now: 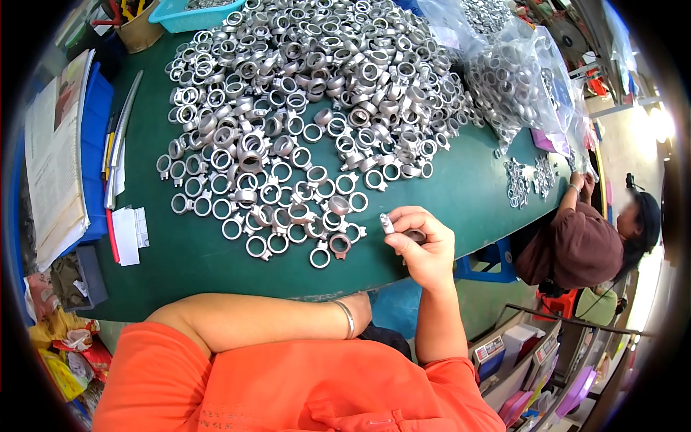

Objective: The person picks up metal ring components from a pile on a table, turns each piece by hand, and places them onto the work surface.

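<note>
A big heap of silver metal ring parts (309, 93) covers the green table (461, 187), with single rings spread toward the near edge. My right hand (425, 248) is raised just past the table's near edge, its fingers closed around one metal ring part (415, 235), and a small pale stick-like piece (387, 224) shows at the fingertips. My left forearm lies along the near edge; my left hand (358, 311) is mostly hidden below the edge, a bracelet on its wrist. The closest loose ring (340, 245) lies left of my right hand.
Clear bags of rings (518, 79) sit at the far right. Papers, pens and a blue tray (93, 144) lie at the left, with a cup of tools (137, 25) and a teal bin (191, 14) beyond. Another person (583, 245) sits at the right.
</note>
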Tool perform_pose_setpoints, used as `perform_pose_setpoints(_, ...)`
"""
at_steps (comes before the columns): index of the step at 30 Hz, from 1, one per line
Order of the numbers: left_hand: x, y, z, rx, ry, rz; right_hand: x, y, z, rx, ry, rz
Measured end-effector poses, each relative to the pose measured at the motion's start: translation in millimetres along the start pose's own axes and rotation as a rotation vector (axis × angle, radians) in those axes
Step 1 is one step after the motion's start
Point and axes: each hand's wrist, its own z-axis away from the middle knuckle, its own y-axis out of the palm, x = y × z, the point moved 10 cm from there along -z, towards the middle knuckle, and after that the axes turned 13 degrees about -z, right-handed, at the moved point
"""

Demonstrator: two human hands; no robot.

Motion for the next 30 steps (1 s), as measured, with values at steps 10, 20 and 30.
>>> perform_pose_setpoints(10,-1,6,-2,0.060,0.037,-0.024,-29,9,10,0.022,0.322,-0.672)
perform_pose_setpoints(20,-4,10,-9,0.036,0.009,-0.053,27,9,-29,-0.071,-0.203,0.564)
perform_pose_setpoints(30,-7,2,0,0.038,0.114,-0.003,19,8,-22,-0.012,-0.013,0.994)
